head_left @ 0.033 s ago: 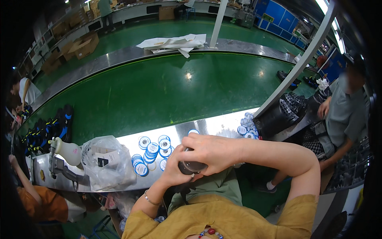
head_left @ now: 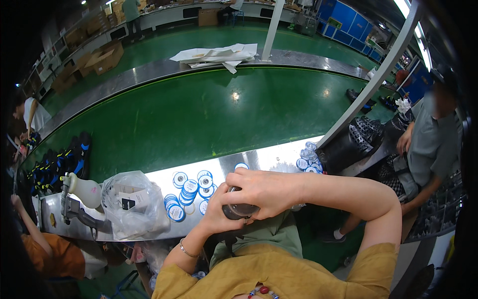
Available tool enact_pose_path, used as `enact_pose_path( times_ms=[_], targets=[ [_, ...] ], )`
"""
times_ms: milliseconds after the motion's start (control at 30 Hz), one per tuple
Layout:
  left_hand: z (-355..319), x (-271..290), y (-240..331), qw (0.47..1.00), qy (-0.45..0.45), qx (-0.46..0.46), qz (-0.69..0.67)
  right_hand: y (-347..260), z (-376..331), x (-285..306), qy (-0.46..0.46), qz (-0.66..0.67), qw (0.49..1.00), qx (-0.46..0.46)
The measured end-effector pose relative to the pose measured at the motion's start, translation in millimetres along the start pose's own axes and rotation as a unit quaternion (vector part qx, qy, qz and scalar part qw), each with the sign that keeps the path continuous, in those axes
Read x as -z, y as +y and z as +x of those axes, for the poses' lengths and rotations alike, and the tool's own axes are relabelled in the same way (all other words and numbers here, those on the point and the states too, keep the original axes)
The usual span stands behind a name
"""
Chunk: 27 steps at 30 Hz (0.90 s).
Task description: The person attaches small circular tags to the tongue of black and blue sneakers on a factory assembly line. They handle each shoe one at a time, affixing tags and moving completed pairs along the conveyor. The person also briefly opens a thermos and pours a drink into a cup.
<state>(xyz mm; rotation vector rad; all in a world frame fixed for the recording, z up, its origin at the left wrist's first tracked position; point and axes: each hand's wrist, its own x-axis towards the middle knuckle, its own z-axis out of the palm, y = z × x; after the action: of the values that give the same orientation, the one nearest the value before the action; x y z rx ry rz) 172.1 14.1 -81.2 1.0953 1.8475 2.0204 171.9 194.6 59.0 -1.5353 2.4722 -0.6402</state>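
Note:
Both my hands meet over a small dark round object (head_left: 239, 210) held just above the steel ledge (head_left: 269, 159). My right hand (head_left: 266, 191) wraps over its top, while my left hand (head_left: 217, 218), with a thin bracelet on the wrist, supports it from below. Most of the object is hidden by my fingers. Several round blue-and-white discs (head_left: 189, 192) lie stacked on the ledge right behind my hands. A second cluster of the same discs (head_left: 308, 159) sits further right.
A clear plastic bag with cards (head_left: 132, 202) and a white bottle on a metal stand (head_left: 82, 190) stand at left. A green conveyor belt (head_left: 199, 114) runs behind, carrying dark shoes (head_left: 55, 167). A slanted white post (head_left: 368, 89) rises at right. A seated co-worker (head_left: 433, 144) works there.

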Motion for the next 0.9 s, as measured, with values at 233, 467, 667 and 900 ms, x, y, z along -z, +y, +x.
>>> enact_pose_path(
  times_ms=[233,467,667,900],
  targets=[
    [-10.9,1.7,-1.4,0.998,0.025,0.063,-0.016,-39.1,15.5,18.1,-0.036,-0.077,0.968,-0.238],
    [-4.6,4.0,3.3,0.997,-0.030,0.037,0.056,-31.1,2.5,17.5,-0.061,-0.130,0.986,-0.081],
    [-6.2,3.5,-2.8,0.998,0.023,-0.002,0.057,-45.0,16.2,12.7,-0.086,-0.077,0.949,-0.292],
    [-2.2,1.9,3.6,0.997,0.065,0.008,0.048,-31.7,5.3,2.5,0.064,-0.104,0.979,-0.164]
  ],
)
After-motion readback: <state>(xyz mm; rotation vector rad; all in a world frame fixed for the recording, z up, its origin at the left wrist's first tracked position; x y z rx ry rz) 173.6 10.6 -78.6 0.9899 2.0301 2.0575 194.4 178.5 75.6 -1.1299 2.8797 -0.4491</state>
